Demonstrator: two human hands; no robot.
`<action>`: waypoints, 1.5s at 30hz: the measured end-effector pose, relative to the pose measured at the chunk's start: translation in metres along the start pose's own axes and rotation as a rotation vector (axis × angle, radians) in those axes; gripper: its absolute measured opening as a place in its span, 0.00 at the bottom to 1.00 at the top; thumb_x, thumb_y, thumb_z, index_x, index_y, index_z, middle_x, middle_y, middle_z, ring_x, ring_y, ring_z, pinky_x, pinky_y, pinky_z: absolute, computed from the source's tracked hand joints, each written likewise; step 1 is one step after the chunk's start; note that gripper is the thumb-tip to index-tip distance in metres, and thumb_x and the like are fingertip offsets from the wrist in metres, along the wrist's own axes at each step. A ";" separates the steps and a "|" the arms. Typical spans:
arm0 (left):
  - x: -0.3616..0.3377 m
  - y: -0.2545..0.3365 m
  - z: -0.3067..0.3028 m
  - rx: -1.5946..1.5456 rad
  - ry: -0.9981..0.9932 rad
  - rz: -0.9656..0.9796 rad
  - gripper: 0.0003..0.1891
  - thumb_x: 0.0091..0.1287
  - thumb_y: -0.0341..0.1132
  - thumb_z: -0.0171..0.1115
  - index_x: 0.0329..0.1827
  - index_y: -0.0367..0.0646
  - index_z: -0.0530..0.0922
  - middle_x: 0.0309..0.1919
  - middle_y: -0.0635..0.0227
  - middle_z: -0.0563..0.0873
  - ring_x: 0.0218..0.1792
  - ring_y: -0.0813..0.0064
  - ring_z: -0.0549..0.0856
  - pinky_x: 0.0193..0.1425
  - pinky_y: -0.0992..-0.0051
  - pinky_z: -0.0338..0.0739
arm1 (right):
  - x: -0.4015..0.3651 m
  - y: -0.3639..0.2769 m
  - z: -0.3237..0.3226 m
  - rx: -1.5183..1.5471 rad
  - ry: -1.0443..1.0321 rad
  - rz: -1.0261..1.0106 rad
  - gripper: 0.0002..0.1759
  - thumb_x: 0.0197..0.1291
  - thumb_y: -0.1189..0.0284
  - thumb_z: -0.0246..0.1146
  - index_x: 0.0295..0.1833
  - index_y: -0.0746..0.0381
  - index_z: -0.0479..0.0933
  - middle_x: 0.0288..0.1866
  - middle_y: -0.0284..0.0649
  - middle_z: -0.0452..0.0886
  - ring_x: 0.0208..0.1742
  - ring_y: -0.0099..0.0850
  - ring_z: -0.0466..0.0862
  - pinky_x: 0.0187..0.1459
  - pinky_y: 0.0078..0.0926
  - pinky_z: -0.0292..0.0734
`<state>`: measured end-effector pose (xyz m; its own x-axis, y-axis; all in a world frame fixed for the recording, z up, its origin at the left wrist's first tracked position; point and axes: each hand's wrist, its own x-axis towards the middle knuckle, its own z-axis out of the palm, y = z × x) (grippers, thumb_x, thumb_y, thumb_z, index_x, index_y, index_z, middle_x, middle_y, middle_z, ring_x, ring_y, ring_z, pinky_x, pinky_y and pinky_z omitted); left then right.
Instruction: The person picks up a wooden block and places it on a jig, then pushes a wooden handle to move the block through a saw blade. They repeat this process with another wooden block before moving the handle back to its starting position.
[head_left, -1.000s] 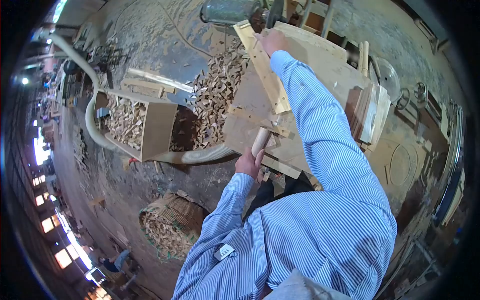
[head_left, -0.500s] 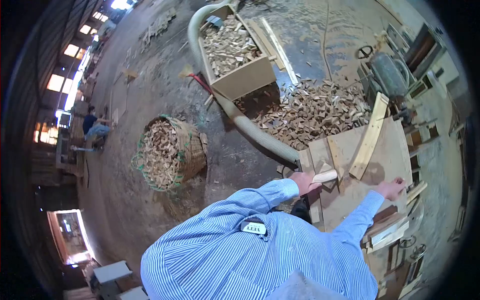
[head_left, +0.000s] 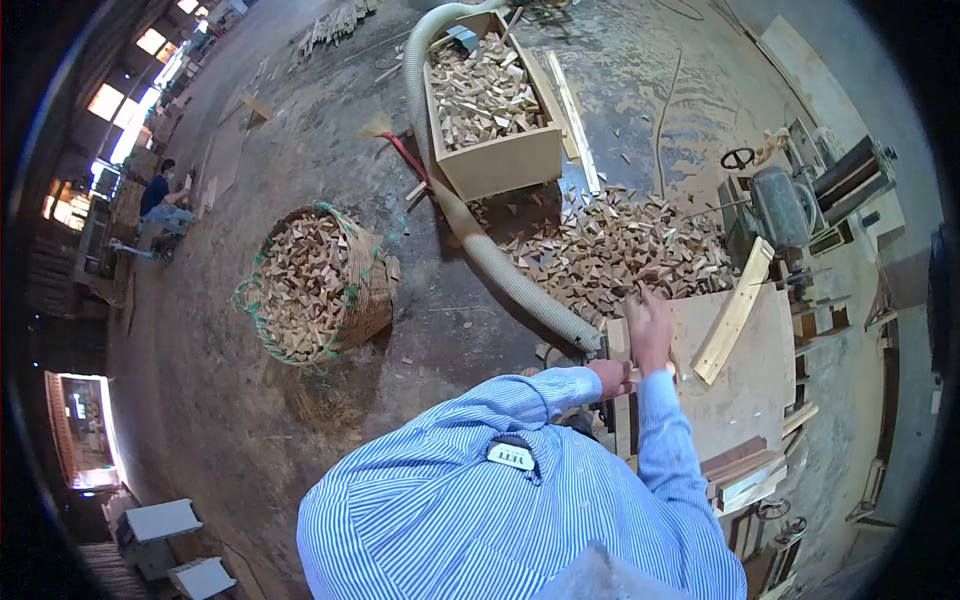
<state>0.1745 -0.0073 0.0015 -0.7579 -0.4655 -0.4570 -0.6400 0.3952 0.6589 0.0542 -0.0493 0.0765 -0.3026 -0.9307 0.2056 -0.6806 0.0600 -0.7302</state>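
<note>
My left hand [head_left: 612,379] is closed around a small wood piece [head_left: 635,375] at the near left edge of the wooden work table [head_left: 735,402]. The piece is mostly hidden by my hands. Just beyond, my right hand [head_left: 650,330] stretches over the table's far left corner, fingers extended and slightly apart, beside the heap of wood offcuts [head_left: 620,245]. I see nothing held in it. A long, slightly curved board [head_left: 733,315] lies slanted on the table, right of my right hand.
A woven basket [head_left: 372,300] of offcuts stands left, and a wooden bin [head_left: 500,165] of offcuts ahead. A thick hose [head_left: 490,255] runs to the table. Stacked wood strips [head_left: 745,475] lie near right, machinery [head_left: 780,205] far right. Another person [head_left: 165,205] sits far left.
My right hand has swung left from the table's right side to its far left corner, crossing in front of my left hand's wood piece. My left hand has shifted slightly nearer; the view has turned.
</note>
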 end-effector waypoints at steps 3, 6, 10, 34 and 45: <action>-0.018 -0.014 -0.006 -0.079 0.008 0.018 0.35 0.73 0.64 0.54 0.57 0.35 0.77 0.44 0.43 0.89 0.46 0.42 0.88 0.53 0.48 0.81 | -0.066 0.014 -0.006 -0.124 -0.185 0.059 0.16 0.65 0.64 0.70 0.49 0.66 0.83 0.46 0.50 0.85 0.48 0.51 0.84 0.53 0.45 0.78; -0.028 -0.048 0.006 -0.130 -0.026 0.005 0.38 0.71 0.69 0.52 0.54 0.36 0.80 0.45 0.42 0.89 0.47 0.42 0.88 0.56 0.51 0.81 | -0.092 0.016 0.001 -0.199 -0.074 -0.206 0.15 0.66 0.63 0.70 0.49 0.63 0.85 0.40 0.49 0.85 0.42 0.49 0.84 0.45 0.44 0.78; -0.064 -0.090 0.009 -0.233 -0.014 0.046 0.38 0.71 0.70 0.50 0.53 0.38 0.82 0.47 0.41 0.88 0.48 0.42 0.88 0.56 0.53 0.81 | -0.090 0.014 0.018 -0.335 -0.017 -0.069 0.14 0.68 0.62 0.67 0.47 0.62 0.85 0.36 0.47 0.84 0.40 0.47 0.84 0.45 0.45 0.78; -0.278 -0.154 0.292 -0.697 1.085 -0.679 0.38 0.64 0.66 0.61 0.66 0.44 0.80 0.59 0.49 0.86 0.57 0.49 0.85 0.64 0.57 0.78 | -0.099 0.049 0.024 -0.399 -0.212 -0.134 0.19 0.74 0.56 0.58 0.51 0.58 0.85 0.48 0.49 0.88 0.50 0.49 0.86 0.54 0.46 0.78; -0.312 -0.143 0.280 -0.741 0.639 -0.814 0.37 0.64 0.65 0.61 0.64 0.43 0.82 0.58 0.48 0.86 0.57 0.49 0.85 0.63 0.57 0.78 | -0.102 0.058 0.014 -0.427 -0.326 -0.271 0.21 0.75 0.55 0.57 0.44 0.60 0.87 0.42 0.50 0.87 0.47 0.51 0.85 0.54 0.49 0.76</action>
<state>0.4672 0.3030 -0.1168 0.1472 -0.7434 -0.6525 -0.5101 -0.6222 0.5938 0.0552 0.0440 0.0044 0.0932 -0.9917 0.0883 -0.9331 -0.1179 -0.3396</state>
